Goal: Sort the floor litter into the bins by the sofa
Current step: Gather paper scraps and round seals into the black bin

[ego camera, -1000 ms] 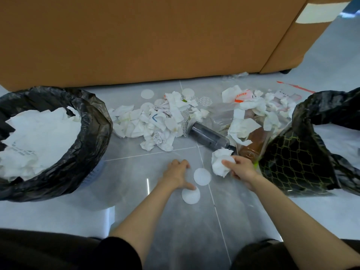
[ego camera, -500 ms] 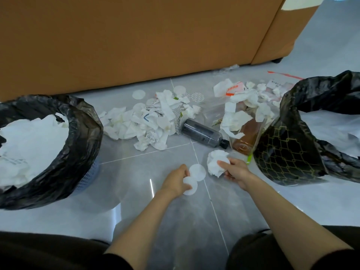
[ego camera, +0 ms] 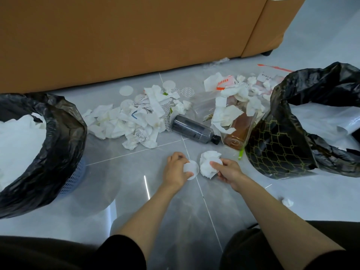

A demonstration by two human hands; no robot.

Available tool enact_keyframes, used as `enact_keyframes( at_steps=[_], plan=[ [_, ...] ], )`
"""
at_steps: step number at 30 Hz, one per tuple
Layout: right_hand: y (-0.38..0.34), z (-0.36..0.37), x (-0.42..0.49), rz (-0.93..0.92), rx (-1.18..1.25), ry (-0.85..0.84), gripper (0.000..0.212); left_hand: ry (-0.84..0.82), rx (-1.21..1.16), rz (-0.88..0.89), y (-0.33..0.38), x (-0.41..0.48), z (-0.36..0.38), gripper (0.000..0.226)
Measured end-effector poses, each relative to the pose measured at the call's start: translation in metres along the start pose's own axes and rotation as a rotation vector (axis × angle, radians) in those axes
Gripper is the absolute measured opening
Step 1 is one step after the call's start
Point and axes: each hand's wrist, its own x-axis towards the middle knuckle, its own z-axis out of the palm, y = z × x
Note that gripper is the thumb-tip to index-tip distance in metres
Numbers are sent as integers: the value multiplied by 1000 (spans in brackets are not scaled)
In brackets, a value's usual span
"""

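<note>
My left hand (ego camera: 176, 168) pinches round white cotton pads (ego camera: 191, 169) just above the grey floor. My right hand (ego camera: 227, 171) grips a crumpled white tissue (ego camera: 207, 162) right beside them. Beyond both hands lies a heap of torn white paper and tissues (ego camera: 136, 121). A dark plastic bottle (ego camera: 191, 129) lies on its side, and a brown bottle (ego camera: 237, 131) sits under more scraps. The black-lined bin on the left (ego camera: 58, 137) holds white paper. The black-lined bin on the right (ego camera: 282, 145) has a gold lattice pattern.
The orange-brown sofa (ego camera: 136, 39) runs along the back. A clear zip bag with a red strip (ego camera: 272, 68) lies by the right bin. One small tissue ball (ego camera: 287, 202) sits on the floor at the right. My dark-clothed knees fill the bottom edge.
My left hand has gathered the two round pads off the floor and now pinches them together. My right hand kept the tissue and the hands drew closer.
</note>
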Motion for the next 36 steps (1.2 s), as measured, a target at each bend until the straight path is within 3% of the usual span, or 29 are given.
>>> enact_keyframes(
  at_steps=[6,11,22,29,33,36],
  plan=[
    [2,8,1,-5,-3,16,21,-85,45,-80,7,3,-2,38],
    [-3,18,-6,-36,6,12,17,-153,26,-152,6,-2,-5,56],
    [-49,51,-29,-98,110,-48,19,-79,-173,-287,-29,-35,-35,41],
    [-100,107,-66,-228,121,-215,9,346,-652,-353,-27,-43,-105,28],
    [-142,141,-98,-325,154,-320,3,633,-780,-296,-16,-49,-181,29],
    [-171,168,-124,-379,148,-399,10,802,-822,-270,-17,-63,-236,31]
  ],
)
